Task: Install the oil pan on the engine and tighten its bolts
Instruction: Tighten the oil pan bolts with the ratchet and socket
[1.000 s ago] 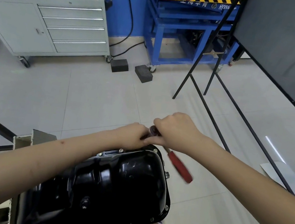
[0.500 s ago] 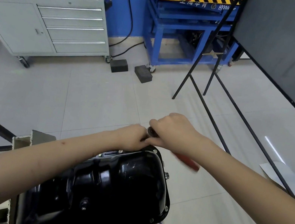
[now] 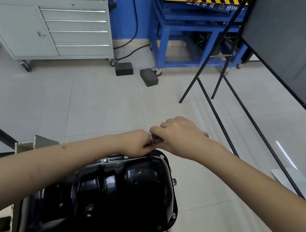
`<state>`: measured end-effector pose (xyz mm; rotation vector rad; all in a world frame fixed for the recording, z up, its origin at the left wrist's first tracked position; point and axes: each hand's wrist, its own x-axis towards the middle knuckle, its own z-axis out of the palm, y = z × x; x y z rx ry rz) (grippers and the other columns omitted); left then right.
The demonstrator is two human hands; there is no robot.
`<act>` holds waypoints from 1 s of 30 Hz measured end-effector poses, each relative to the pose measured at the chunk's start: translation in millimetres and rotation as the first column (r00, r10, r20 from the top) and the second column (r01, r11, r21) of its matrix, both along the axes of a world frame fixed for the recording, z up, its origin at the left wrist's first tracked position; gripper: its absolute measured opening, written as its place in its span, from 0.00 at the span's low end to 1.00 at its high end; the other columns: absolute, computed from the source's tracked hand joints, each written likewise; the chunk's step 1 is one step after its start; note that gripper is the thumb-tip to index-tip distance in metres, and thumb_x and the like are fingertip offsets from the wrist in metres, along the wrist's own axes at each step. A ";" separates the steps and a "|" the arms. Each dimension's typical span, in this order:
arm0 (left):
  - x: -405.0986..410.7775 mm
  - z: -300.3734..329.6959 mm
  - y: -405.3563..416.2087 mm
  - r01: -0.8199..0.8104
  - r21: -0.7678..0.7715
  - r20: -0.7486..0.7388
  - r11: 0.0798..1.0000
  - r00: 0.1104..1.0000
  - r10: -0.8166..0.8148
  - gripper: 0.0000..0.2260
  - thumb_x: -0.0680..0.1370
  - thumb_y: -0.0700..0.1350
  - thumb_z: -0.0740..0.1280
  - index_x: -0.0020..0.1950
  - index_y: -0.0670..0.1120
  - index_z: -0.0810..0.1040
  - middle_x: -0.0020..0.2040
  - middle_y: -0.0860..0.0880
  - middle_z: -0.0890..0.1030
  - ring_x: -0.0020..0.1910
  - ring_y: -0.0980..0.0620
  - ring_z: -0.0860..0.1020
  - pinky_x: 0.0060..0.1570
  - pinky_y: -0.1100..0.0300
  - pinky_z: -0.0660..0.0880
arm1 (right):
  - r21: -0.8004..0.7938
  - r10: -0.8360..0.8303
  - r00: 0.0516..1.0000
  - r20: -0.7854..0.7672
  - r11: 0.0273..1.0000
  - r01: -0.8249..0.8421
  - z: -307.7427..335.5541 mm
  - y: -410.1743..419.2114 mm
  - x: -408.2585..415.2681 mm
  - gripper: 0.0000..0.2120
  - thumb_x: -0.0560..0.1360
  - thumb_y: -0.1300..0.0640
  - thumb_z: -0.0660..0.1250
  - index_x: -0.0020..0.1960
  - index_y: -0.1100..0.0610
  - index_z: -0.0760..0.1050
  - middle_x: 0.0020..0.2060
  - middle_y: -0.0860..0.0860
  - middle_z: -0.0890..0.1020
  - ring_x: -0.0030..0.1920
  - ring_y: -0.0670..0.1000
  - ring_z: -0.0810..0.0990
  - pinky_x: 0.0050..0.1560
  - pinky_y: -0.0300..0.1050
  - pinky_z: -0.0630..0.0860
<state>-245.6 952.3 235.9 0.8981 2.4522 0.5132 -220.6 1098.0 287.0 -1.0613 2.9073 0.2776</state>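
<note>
Since half a second ago the red ratchet handle has swung out of sight behind the right hand; a second ago it stuck out low and to the right, now only a blurred tip shows past the knuckles. Both hands have stayed at the far rim of the pan.

Oil pan: glossy black, seated on the engine in the lower centre of the view, directly below the forearms. Flange bolts visible along the far and right edges, heads in place.

Right hand: fingers curled round the ratchet, whose dark round head shows just at the thumb side. Head sits at the far corner of the pan flange. The bolt under it is hidden.

Left hand: fingers bent down, fingertips pinching at the ratchet head just below the right thumb, the two hands touching. What exactly the fingertips hold is covered.

Surroundings: tiled floor; grey drawer cabinet on castors far left; blue frame stand with a yellow, black-striped unit on top, far centre; two dark blocks on the floor between cabinet and stand; black metal frame with a dark panel on the right; pale sheet on the floor at right.
</note>
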 end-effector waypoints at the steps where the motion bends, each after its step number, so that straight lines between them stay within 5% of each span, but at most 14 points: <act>1: 0.0 -0.4 -0.7 0.016 0.010 0.013 1.000 1.000 -0.017 0.12 0.80 0.42 0.55 0.47 0.35 0.73 0.42 0.40 0.77 0.41 0.43 0.73 0.41 0.59 0.66 | 0.009 0.062 0.998 -0.021 0.998 -0.062 -0.9 2.5 -0.8 0.11 0.79 0.52 0.56 0.60 0.52 0.69 0.52 0.49 0.77 0.55 0.53 0.73 0.51 0.42 0.63; 3: -0.2 -0.6 -0.5 0.044 0.019 0.025 0.999 0.999 -0.044 0.11 0.80 0.41 0.56 0.47 0.35 0.72 0.43 0.40 0.77 0.41 0.44 0.72 0.41 0.59 0.66 | 0.007 0.105 0.994 -0.036 0.994 -0.105 0.1 5.1 -2.5 0.11 0.79 0.54 0.55 0.60 0.51 0.69 0.53 0.47 0.77 0.56 0.51 0.72 0.54 0.40 0.61; 7: -1.6 -1.9 -0.5 -0.004 -0.011 0.017 1.000 1.000 0.004 0.08 0.79 0.42 0.57 0.41 0.42 0.71 0.42 0.40 0.78 0.38 0.46 0.70 0.34 0.62 0.59 | -0.048 -0.110 0.994 0.020 0.993 0.111 4.0 0.6 -0.5 0.19 0.74 0.38 0.59 0.45 0.54 0.70 0.44 0.54 0.80 0.41 0.56 0.75 0.34 0.42 0.59; 9: -2.5 -1.8 -0.6 -0.019 -0.010 -0.011 1.000 1.000 0.019 0.10 0.78 0.42 0.58 0.37 0.42 0.70 0.43 0.38 0.79 0.37 0.46 0.70 0.32 0.62 0.58 | -0.066 -0.180 0.981 0.072 0.981 0.185 3.5 -1.8 2.0 0.19 0.74 0.37 0.59 0.43 0.53 0.67 0.43 0.54 0.80 0.39 0.56 0.74 0.31 0.43 0.56; 15: -2.5 -5.7 0.9 -0.001 0.049 0.007 0.999 1.000 0.001 0.13 0.80 0.42 0.56 0.48 0.34 0.75 0.45 0.36 0.79 0.43 0.42 0.75 0.43 0.57 0.68 | 0.003 0.107 0.994 -0.024 0.994 -0.107 0.6 5.2 -1.2 0.13 0.78 0.57 0.55 0.62 0.51 0.69 0.57 0.46 0.74 0.60 0.49 0.69 0.58 0.40 0.60; 18: -2.5 -1.8 0.2 -0.010 0.070 0.035 0.997 0.999 0.007 0.10 0.80 0.41 0.57 0.45 0.37 0.73 0.41 0.39 0.77 0.38 0.49 0.70 0.37 0.62 0.63 | -0.013 0.003 1.000 -0.018 1.000 -0.003 2.9 1.3 -2.0 0.13 0.78 0.48 0.57 0.57 0.54 0.71 0.53 0.51 0.78 0.55 0.54 0.75 0.46 0.44 0.66; 20: -3.6 -0.8 -0.4 -0.056 0.076 0.026 0.996 0.998 0.054 0.09 0.79 0.42 0.59 0.40 0.40 0.73 0.36 0.44 0.75 0.35 0.50 0.69 0.33 0.64 0.61 | -0.035 -0.154 0.988 0.029 0.987 0.155 3.1 -2.5 -2.1 0.19 0.76 0.41 0.58 0.53 0.56 0.71 0.48 0.54 0.80 0.48 0.57 0.78 0.33 0.44 0.61; 22: -4.0 -2.3 0.8 -0.068 0.038 -0.003 0.997 0.998 0.068 0.13 0.79 0.43 0.60 0.36 0.41 0.72 0.35 0.42 0.75 0.33 0.48 0.72 0.31 0.64 0.62 | -0.022 -0.191 0.980 0.049 0.981 0.192 1.3 -2.7 -2.0 0.19 0.76 0.41 0.58 0.54 0.57 0.70 0.47 0.55 0.79 0.47 0.58 0.78 0.33 0.45 0.58; 27: -1.9 -6.6 2.9 -0.013 0.077 0.014 0.997 1.000 0.012 0.11 0.80 0.42 0.56 0.48 0.36 0.75 0.46 0.36 0.78 0.45 0.40 0.75 0.45 0.55 0.69 | -0.021 0.069 0.998 0.012 0.997 -0.069 -1.5 3.1 -4.3 0.12 0.76 0.62 0.57 0.58 0.55 0.69 0.50 0.51 0.76 0.52 0.54 0.73 0.47 0.42 0.62; 30: -0.8 -5.2 1.3 0.007 0.051 0.027 0.999 1.000 -0.008 0.11 0.80 0.42 0.56 0.40 0.42 0.72 0.38 0.43 0.75 0.38 0.45 0.71 0.37 0.58 0.64 | -0.044 0.001 1.000 0.021 0.999 0.000 2.4 3.9 -4.7 0.10 0.77 0.52 0.60 0.55 0.56 0.70 0.49 0.53 0.79 0.50 0.56 0.76 0.39 0.44 0.64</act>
